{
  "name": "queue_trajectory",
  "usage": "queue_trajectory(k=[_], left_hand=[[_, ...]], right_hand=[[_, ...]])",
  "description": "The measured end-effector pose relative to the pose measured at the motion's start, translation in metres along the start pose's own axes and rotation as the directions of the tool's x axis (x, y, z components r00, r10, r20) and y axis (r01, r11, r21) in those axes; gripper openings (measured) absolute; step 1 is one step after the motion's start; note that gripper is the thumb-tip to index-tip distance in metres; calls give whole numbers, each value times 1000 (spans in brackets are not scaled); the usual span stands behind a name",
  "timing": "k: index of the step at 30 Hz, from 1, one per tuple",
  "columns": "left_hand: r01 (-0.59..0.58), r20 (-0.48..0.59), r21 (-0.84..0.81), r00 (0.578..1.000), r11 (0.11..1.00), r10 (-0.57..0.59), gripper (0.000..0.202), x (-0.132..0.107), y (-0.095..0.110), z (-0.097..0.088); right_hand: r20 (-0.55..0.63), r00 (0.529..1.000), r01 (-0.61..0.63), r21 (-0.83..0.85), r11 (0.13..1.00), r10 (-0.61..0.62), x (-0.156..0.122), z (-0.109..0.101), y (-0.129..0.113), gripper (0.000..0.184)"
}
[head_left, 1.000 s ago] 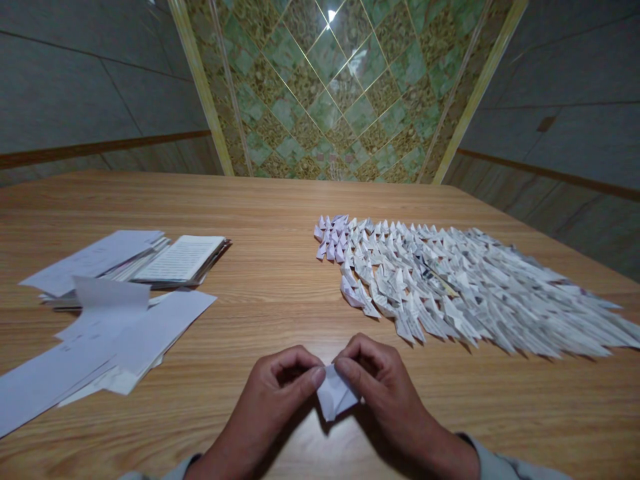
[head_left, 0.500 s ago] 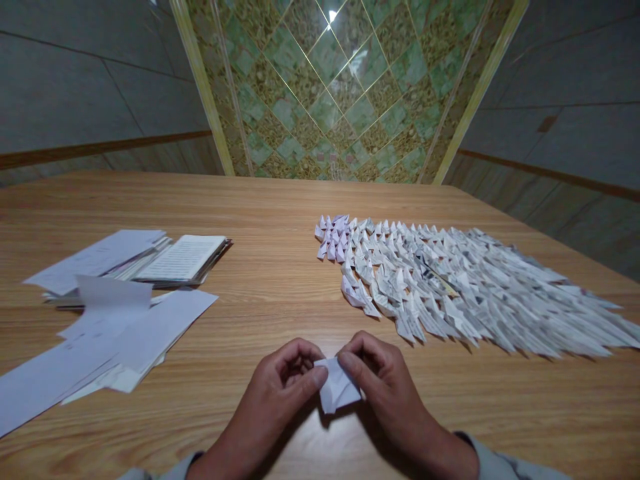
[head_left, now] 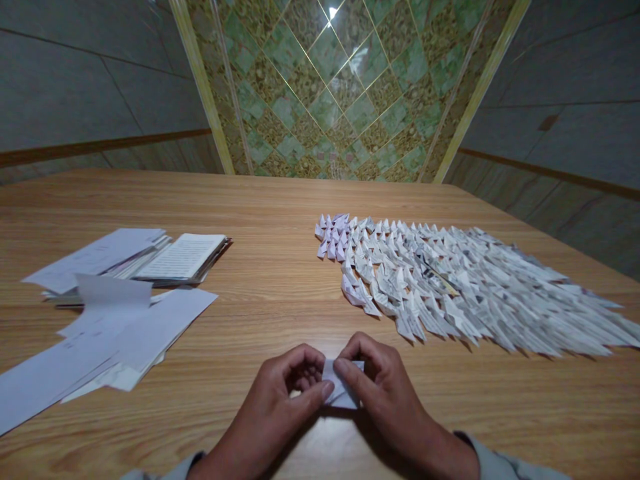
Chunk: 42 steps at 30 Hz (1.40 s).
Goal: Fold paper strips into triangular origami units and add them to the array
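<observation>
A small folded piece of white paper (head_left: 345, 395) is held between my two hands, just above the table near its front edge. My left hand (head_left: 295, 387) pinches its left side, thumb on top and fingers curled behind. My right hand (head_left: 377, 377) grips the upper right part, its thumb pressed flat on the paper. A diagonal crease or flap edge runs across the paper's face. Part of the paper is hidden under both thumbs.
Rows of folded paper boats (head_left: 430, 280) cover the right side of the wooden table (head_left: 260, 220). Loose white sheets (head_left: 110, 340) lie at the left, one bent upward. Behind them are stacked papers (head_left: 100, 257) and a printed pad (head_left: 183, 257). A tiled wall (head_left: 325, 100) stands beyond.
The folded paper has shifted slightly right and turned. My left thumb has moved a little lower along its left edge, and my right thumb lies further across it.
</observation>
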<state>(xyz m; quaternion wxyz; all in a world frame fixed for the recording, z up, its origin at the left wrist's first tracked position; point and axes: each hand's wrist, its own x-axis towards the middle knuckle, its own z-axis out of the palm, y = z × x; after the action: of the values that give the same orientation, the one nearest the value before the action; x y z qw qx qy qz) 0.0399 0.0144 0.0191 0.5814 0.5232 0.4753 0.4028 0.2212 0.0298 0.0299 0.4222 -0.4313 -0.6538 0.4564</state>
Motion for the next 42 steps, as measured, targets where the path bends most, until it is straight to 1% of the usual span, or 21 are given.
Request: queue_trajectory(k=[3, 6, 8, 10, 12, 14, 15, 17, 19, 22, 25, 26, 27, 28, 30, 32, 34, 36, 38, 39, 42], left_hand=[[51, 38, -25, 998, 998, -50, 22, 2, 0, 0], [103, 57, -104, 994, 989, -97, 30, 3, 1, -1], [118, 79, -156, 991, 981, -106, 34, 5, 2, -3], [118, 75, -177, 992, 977, -106, 34, 6, 1, -5], [110, 47, -174, 994, 979, -103, 34, 8, 2, -7], [93, 25, -165, 996, 982, -90, 34, 9, 4, -9], [84, 18, -152, 996, 985, -82, 34, 9, 6, -9], [68, 9, -112, 998, 991, -68, 31, 7, 10, -9], [49, 2, -65, 999, 997, -48, 30, 5, 14, -7], [16, 14, 0, 1000, 1000, -16, 28, 2, 14, -5], [-52, -2, 103, 999, 993, 52, 20, 1, 12, -5], [-90, -10, 157, 996, 984, 93, 17, 0, 11, -5], [-142, -14, 219, 989, 965, 149, 16, -1, 12, -6], [-198, -11, 284, 978, 938, 210, 16, -1, 12, -6], [-299, 11, 397, 947, 868, 322, 17, -3, 14, -7], [-338, -21, 451, 921, 826, 388, 12, -4, 15, -6], [-302, -110, 439, 917, 846, 384, 2, -5, 14, -5], [-266, -169, 375, 922, 888, 348, 7, -5, 12, -4], [-279, -158, 317, 927, 906, 341, 6, -6, 9, -3], [-300, -145, 308, 923, 903, 356, 4, -7, 8, -3], [-392, -113, 361, 882, 846, 457, 9, -8, 7, -5]], right_hand=[[-20, 1000, 6, 8, 1000, -5, -1, 0, 2, 25], [10, 1000, -10, 1, 1000, 10, -1, 0, 3, 25], [29, 1000, -6, -15, 1000, 7, -1, -2, 3, 20], [25, 998, 66, -50, 997, -65, 0, -4, 1, 13], [24, 980, 199, -90, 976, -197, 0, -6, -2, 15], [68, 951, 306, -119, 945, -300, 1, -7, -5, 17], [95, 943, 329, -126, 936, -318, 1, -6, -6, 16], [124, 952, 296, -139, 945, -280, 1, -6, -7, 13], [106, 976, 204, -140, 969, -190, 0, -5, -6, 13], [57, 996, 75, -126, 989, -69, -1, -5, -4, 17], [36, 999, 33, -86, 996, -30, -1, -4, 0, 21], [41, 998, 48, -87, 995, -45, 0, -4, 1, 22], [56, 995, 94, -109, 990, -89, 1, -3, 3, 19], [77, 985, 167, -147, 975, -157, 1, -3, 4, 15], [122, 943, 330, -239, 913, -309, 3, -4, 5, 9], [120, 898, 439, -285, 852, -423, 4, -5, 5, 12], [64, 879, 470, -282, 836, -473, 3, -6, 4, 13], [9, 872, 475, -261, 840, -490, 3, -6, 2, 14], [-17, 876, 466, -228, 855, -482, 2, -5, 0, 14], [-18, 881, 459, -213, 863, -473, 1, -4, 0, 14], [-1, 886, 453, -220, 864, -464, 0, -2, 0, 14]])
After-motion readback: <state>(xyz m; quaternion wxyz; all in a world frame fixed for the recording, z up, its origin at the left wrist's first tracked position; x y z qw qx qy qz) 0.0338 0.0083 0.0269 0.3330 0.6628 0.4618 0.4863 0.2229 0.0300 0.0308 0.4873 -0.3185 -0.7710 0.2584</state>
